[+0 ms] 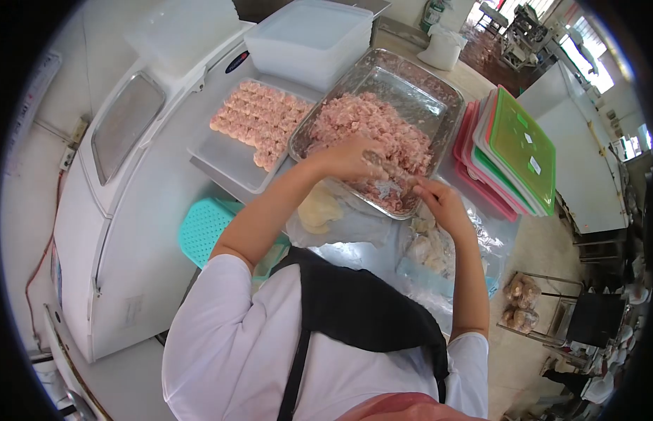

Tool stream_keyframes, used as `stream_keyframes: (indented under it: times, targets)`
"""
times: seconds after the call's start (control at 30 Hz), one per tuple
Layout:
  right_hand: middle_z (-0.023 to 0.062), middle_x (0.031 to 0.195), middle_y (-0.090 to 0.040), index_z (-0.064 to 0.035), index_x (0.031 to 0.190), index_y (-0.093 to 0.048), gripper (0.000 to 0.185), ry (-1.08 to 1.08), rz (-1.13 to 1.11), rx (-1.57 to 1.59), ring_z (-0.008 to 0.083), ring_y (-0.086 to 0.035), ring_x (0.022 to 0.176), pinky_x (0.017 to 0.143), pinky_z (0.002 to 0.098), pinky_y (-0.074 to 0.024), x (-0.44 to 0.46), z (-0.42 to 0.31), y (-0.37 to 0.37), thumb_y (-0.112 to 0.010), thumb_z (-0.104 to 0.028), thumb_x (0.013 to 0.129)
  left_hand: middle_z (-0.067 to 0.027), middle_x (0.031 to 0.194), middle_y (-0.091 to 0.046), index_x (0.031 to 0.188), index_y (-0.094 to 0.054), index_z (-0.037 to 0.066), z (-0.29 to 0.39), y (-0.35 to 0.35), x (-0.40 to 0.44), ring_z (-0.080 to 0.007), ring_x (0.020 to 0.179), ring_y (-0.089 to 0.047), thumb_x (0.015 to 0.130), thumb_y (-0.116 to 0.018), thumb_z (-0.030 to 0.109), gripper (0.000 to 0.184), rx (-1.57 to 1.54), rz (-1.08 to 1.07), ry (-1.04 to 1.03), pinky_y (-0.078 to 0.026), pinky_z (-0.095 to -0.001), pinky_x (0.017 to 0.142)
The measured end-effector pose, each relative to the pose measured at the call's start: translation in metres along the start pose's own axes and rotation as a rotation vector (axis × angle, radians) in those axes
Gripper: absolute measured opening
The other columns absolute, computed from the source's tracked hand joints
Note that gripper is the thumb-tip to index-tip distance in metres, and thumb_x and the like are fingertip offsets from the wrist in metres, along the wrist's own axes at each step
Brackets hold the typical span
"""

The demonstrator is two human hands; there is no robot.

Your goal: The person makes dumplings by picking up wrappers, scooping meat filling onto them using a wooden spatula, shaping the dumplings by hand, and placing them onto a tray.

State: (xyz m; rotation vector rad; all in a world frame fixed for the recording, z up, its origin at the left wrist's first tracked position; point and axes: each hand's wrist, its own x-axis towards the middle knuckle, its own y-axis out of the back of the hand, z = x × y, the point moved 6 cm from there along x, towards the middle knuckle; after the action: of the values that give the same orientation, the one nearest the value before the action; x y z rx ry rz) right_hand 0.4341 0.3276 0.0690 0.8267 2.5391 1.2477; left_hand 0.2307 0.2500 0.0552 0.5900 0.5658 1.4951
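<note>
A deep metal tray (439,95) holds a mound of pink minced meat (372,116). My left hand (351,158) is over the near side of the mound, its fingers curled and smeared with meat; what it grips cannot be made out. Close by on the right, my right hand (439,198) is closed in a pinch at the tray's near rim, apparently on something thin whose kind is unclear. Left of the metal tray, a white plastic tray (232,158) bears rows of small meat dumplings (260,116). A pale yellow lump of dough (319,210) lies on plastic just below the tray.
White lidded containers (309,42) stand at the back left. Stacked coloured trays or lids (519,151), green on top, rise at the right. A turquoise perforated basket (203,228) sits at lower left. Clear plastic bags (432,249) lie near my right forearm; a white freezer (151,231) flanks the left.
</note>
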Motion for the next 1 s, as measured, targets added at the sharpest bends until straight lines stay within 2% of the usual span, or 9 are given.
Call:
stream_keyframes:
  times: [0.1,0.13,0.23,0.3,0.37,0.5,0.63,0.8,1.0]
  targets:
    - [0.0174,0.093,-0.066,-0.0068,0.113,-0.066,0.028,0.109,0.23,-0.168,0.0358,-0.064,0.085,0.075,0.0414,-0.0506,-0.006,-0.026,0.004,-0.061,-0.023,0.09,-0.0148,0.118,-0.06,0.116,-0.061,0.004,-0.031,0.0,0.008,-0.0232,0.099,-0.062,0.072,-0.079,0.04,0.059,-0.319,0.087,0.176,-0.047,-0.0326,0.09]
    - [0.0168,0.091,-0.065,-0.008,0.113,-0.066,0.028,0.148,0.304,-0.207,0.0367,-0.063,0.084,0.074,0.0429,-0.0505,-0.009,-0.034,0.005,-0.061,-0.023,0.089,-0.0147,0.12,-0.06,0.118,-0.06,0.004,-0.035,0.002,0.01,-0.0231,0.097,-0.062,0.072,-0.079,0.039,0.06,-0.241,0.106,0.199,-0.048,-0.0332,0.089]
    - [0.0174,0.084,-0.062,-0.0059,0.109,-0.067,0.025,-0.032,0.176,-0.446,0.036,-0.061,0.078,0.07,0.0419,-0.0484,0.013,0.023,-0.024,-0.06,-0.021,0.09,-0.0138,0.123,-0.059,0.124,-0.055,0.005,-0.025,0.005,0.001,-0.0229,0.094,-0.063,0.075,-0.078,0.033,0.061,-0.111,0.126,0.283,-0.049,-0.0348,0.087]
    - [0.0178,0.089,-0.064,-0.0065,0.115,-0.065,0.031,-0.11,0.127,-0.388,0.0355,-0.063,0.082,0.072,0.0412,-0.0499,0.007,0.037,-0.011,-0.061,-0.025,0.09,-0.0125,0.122,-0.059,0.127,-0.052,0.005,0.001,0.019,-0.014,-0.0228,0.095,-0.064,0.077,-0.076,0.028,0.06,-0.136,0.112,0.344,-0.05,-0.0353,0.086]
    - [0.0184,0.093,-0.066,-0.0064,0.117,-0.064,0.034,-0.142,0.124,-0.232,0.035,-0.065,0.084,0.074,0.0396,-0.0505,-0.005,0.033,0.003,-0.061,-0.027,0.09,-0.0154,0.121,-0.06,0.126,-0.052,0.007,0.002,0.027,-0.02,-0.0281,0.108,-0.059,0.077,-0.076,0.03,0.059,-0.17,0.166,0.143,-0.046,-0.0382,0.093]
    - [0.0202,0.098,-0.066,-0.0049,0.116,-0.065,0.035,-0.068,0.099,0.184,0.0336,-0.065,0.083,0.076,0.0352,-0.0495,-0.027,-0.014,0.032,-0.061,-0.029,0.091,-0.0148,0.115,-0.063,0.119,-0.057,0.008,0.021,0.042,-0.032,-0.03,0.11,-0.059,0.075,-0.077,0.027,0.052,-0.102,0.34,-0.268,-0.045,-0.0378,0.095]
    - [0.0147,0.079,-0.061,-0.0043,0.119,-0.063,0.033,0.04,0.051,0.223,0.0226,-0.058,0.071,0.07,0.0324,-0.0464,-0.025,-0.046,-0.011,-0.061,-0.024,0.092,-0.0094,0.107,-0.065,0.111,-0.062,0.008,0.025,0.033,-0.029,-0.0205,0.1,-0.061,0.072,-0.079,0.016,0.044,-0.133,0.077,-0.216,-0.045,-0.0324,0.092]
    - [0.0153,0.079,-0.06,-0.0052,0.113,-0.066,0.03,-0.004,0.128,-0.157,0.0288,-0.058,0.071,0.068,0.0348,-0.0465,-0.026,-0.096,0.026,-0.061,-0.025,0.092,-0.0121,0.106,-0.065,0.102,-0.062,0.004,0.001,0.045,-0.04,-0.023,0.105,-0.059,0.071,-0.081,0.024,0.041,-0.262,0.134,-0.113,-0.043,-0.0343,0.093]
    - [0.0161,0.093,-0.066,-0.007,0.11,-0.066,0.027,0.031,0.158,-0.314,0.0346,-0.064,0.08,0.07,0.0404,-0.0504,-0.009,-0.14,0.009,-0.062,-0.024,0.09,-0.0147,0.108,-0.064,0.108,-0.061,0.003,-0.013,0.077,-0.065,-0.0272,0.104,-0.059,0.071,-0.081,0.03,0.05,-0.168,0.115,-0.202,-0.044,-0.0359,0.093]
